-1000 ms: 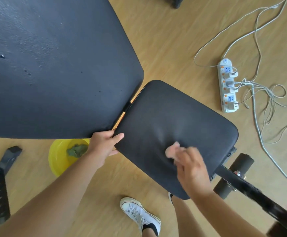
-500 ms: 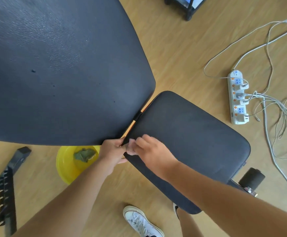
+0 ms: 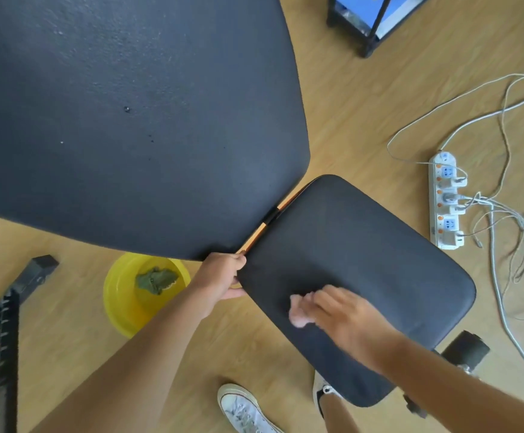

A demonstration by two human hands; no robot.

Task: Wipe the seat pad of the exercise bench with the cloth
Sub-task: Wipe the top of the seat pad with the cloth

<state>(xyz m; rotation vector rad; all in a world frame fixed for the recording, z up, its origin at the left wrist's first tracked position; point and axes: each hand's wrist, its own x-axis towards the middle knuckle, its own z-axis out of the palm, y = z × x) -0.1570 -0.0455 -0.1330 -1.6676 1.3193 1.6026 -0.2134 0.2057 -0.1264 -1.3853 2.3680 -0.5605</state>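
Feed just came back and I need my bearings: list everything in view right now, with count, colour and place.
seat pad: 1, black, centre right
back pad: 1, black, upper left
cloth: 1, pale pink, on seat pad under right hand
basin: 1, yellow, floor, lower left
rag: 1, green, inside basin
power strip: 1, white, floor right, cables attached
foam roller: 1, black, lower right
shoes: 2, white, bottom
left hand: gripping seat pad edge
right hand: pressing cloth

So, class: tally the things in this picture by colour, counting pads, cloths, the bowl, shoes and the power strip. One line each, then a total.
Black: 2, back pad, seat pad
Yellow: 1, bowl
Green: 1, cloth
Pink: 1, cloth
White: 3, two shoes, power strip
Total: 8
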